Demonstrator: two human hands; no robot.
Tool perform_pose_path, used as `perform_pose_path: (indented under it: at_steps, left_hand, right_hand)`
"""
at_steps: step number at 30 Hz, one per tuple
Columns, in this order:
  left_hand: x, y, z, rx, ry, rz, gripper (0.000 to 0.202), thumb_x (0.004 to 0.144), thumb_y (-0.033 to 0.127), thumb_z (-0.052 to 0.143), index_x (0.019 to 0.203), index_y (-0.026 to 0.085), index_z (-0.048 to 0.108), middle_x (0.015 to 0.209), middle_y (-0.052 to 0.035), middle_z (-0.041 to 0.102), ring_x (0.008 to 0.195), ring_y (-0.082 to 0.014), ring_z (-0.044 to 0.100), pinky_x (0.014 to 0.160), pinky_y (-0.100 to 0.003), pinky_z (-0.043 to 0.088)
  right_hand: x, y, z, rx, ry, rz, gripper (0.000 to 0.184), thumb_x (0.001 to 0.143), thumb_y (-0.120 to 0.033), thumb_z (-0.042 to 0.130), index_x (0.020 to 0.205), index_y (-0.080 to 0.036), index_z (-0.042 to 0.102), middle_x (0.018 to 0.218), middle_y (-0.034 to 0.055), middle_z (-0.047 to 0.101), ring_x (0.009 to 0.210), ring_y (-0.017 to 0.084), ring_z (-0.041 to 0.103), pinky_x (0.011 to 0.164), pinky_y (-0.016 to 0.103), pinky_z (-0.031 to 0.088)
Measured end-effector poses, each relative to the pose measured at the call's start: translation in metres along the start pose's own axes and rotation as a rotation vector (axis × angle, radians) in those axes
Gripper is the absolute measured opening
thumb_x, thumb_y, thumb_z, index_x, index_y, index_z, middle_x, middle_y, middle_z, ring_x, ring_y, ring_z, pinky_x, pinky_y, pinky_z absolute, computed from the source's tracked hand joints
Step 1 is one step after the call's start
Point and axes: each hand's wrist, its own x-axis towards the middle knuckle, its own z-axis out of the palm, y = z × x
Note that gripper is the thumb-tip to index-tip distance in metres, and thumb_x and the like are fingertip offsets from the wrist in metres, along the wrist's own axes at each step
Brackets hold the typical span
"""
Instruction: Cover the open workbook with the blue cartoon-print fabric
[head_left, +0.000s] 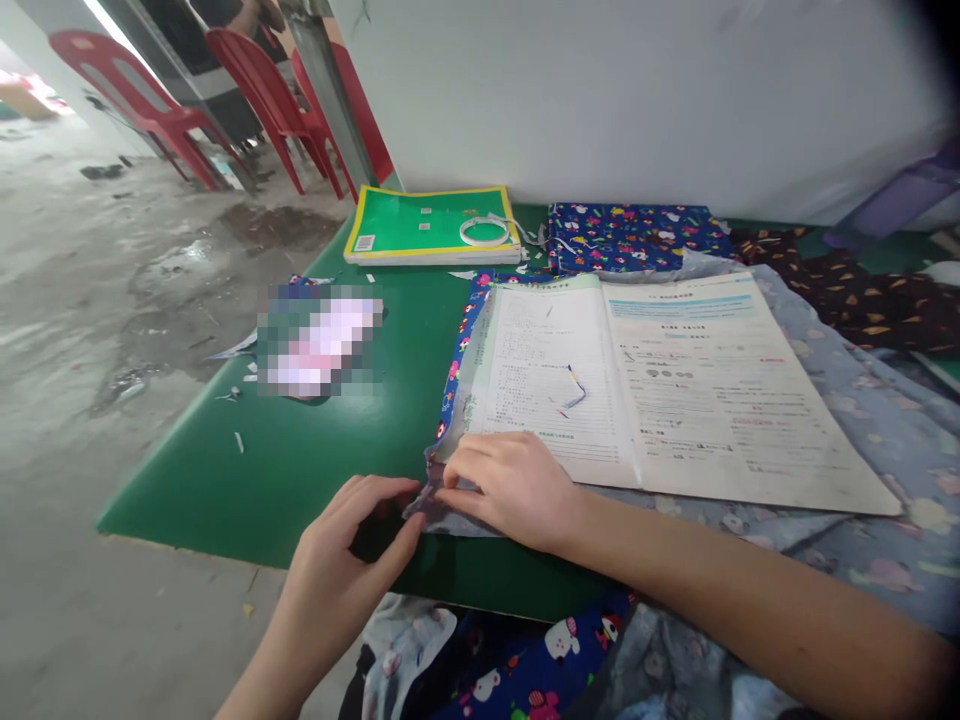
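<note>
My left hand (pixel 352 545) pinches the near-left corner of a pale grey-blue printed cloth (pixel 862 400) at the front edge of the green table (pixel 315 470). My right hand (pixel 510 485) lies flat on that same corner, fingers pressing down on the cloth and the lower left corner of an open workbook (pixel 660 390). The workbook lies spread on the cloth, with a short bit of blue thread (pixel 574 388) on its left page. A strip of dark blue patterned fabric (pixel 461 350) shows along the book's left edge.
A green and yellow book (pixel 420 225) with a white tape ring (pixel 484 232) lies at the table's back. Folded blue patterned fabric (pixel 630 235) and dark brown fabric (pixel 862 290) lie beyond the workbook. A blurred item (pixel 319 340) sits at left. Red chairs (pixel 262 95) stand far left.
</note>
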Motion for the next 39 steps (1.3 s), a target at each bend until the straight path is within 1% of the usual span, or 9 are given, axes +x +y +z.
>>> perform_pose_path:
  at_steps: [3,6,9,14,21,29,32,34,39]
  left_hand:
    - [0.001,0.001,-0.001,0.051,-0.015,0.040,0.017,0.084,0.032,0.055,0.097,0.022,0.058,0.082,-0.0019,0.060,0.076,-0.0168,0.055,0.067,-0.029,0.045]
    - [0.000,0.002,0.001,0.101,-0.027,0.090,0.015,0.084,0.030,0.055,0.097,0.023,0.057,0.086,-0.0014,0.061,0.077,-0.0161,0.055,0.069,-0.029,0.044]
    - [-0.001,0.005,0.003,0.177,0.012,0.140,0.013,0.084,0.028,0.055,0.095,0.023,0.057,0.088,-0.0014,0.062,0.080,-0.0167,0.056,0.070,-0.029,0.042]
    - [-0.002,0.007,0.007,0.352,0.128,0.182,0.010,0.080,0.030,0.060,0.081,0.021,0.058,0.077,-0.0004,0.062,0.072,-0.0174,0.055,0.068,-0.032,0.036]
    - [-0.001,0.004,0.004,0.394,0.121,0.208,0.011,0.081,0.029,0.057,0.074,0.021,0.058,0.072,0.0011,0.062,0.065,-0.0152,0.056,0.067,-0.031,0.034]
    - [0.002,0.003,0.008,0.346,0.135,0.210,0.015,0.081,0.025,0.056,0.067,0.021,0.054,0.061,0.0034,0.056,0.056,-0.0120,0.048,0.063,-0.028,0.035]
    - [0.003,0.003,0.008,0.314,0.139,0.168,0.009,0.081,0.028,0.056,0.074,0.022,0.058,0.067,0.0026,0.059,0.058,-0.0125,0.050,0.062,-0.027,0.038]
    - [0.003,0.003,0.005,0.263,0.101,0.123,0.010,0.082,0.030,0.054,0.079,0.022,0.059,0.074,0.0015,0.062,0.062,-0.0130,0.052,0.062,-0.026,0.040]
    - [0.001,0.003,0.000,0.135,-0.001,0.050,0.013,0.084,0.033,0.052,0.084,0.022,0.059,0.081,-0.0016,0.062,0.071,-0.0154,0.055,0.063,-0.026,0.044]
  right_hand:
    - [0.001,-0.002,0.001,0.035,-0.019,0.007,0.033,0.093,-0.043,0.041,0.086,-0.018,0.062,0.084,0.0002,0.064,0.075,0.012,0.058,0.062,0.026,0.035]
    - [0.002,-0.003,-0.003,0.070,-0.016,0.013,0.028,0.093,-0.041,0.042,0.103,-0.020,0.059,0.095,0.0007,0.063,0.081,0.012,0.058,0.064,0.025,0.037]
    - [0.005,-0.003,-0.008,0.055,-0.053,-0.032,0.026,0.093,-0.035,0.045,0.113,-0.022,0.055,0.099,0.0020,0.060,0.080,0.012,0.056,0.062,0.024,0.037]
    - [0.011,-0.002,-0.010,0.036,-0.113,-0.080,0.015,0.090,-0.030,0.051,0.094,-0.020,0.063,0.094,0.0014,0.056,0.074,0.010,0.053,0.057,0.023,0.034]
    - [0.019,0.002,-0.008,-0.078,-0.140,-0.187,0.012,0.089,-0.022,0.051,0.083,-0.019,0.061,0.090,0.0006,0.054,0.072,0.010,0.049,0.050,0.025,0.026]
    - [0.027,0.006,-0.011,-0.106,-0.182,-0.298,0.015,0.089,-0.015,0.048,0.081,-0.019,0.059,0.082,-0.0008,0.056,0.070,0.011,0.049,0.060,0.028,0.029]
    - [0.026,0.009,-0.012,-0.082,-0.184,-0.281,0.016,0.091,-0.020,0.048,0.082,-0.019,0.060,0.082,-0.0001,0.058,0.072,0.012,0.050,0.063,0.028,0.030]
    - [0.024,0.009,-0.014,-0.043,-0.189,-0.249,0.018,0.092,-0.023,0.046,0.086,-0.019,0.062,0.083,0.0006,0.059,0.074,0.012,0.052,0.065,0.028,0.032]
    - [0.015,0.000,-0.022,0.162,-0.098,-0.051,0.024,0.091,-0.019,0.045,0.112,-0.019,0.056,0.099,0.0032,0.062,0.080,0.012,0.055,0.069,0.026,0.037]
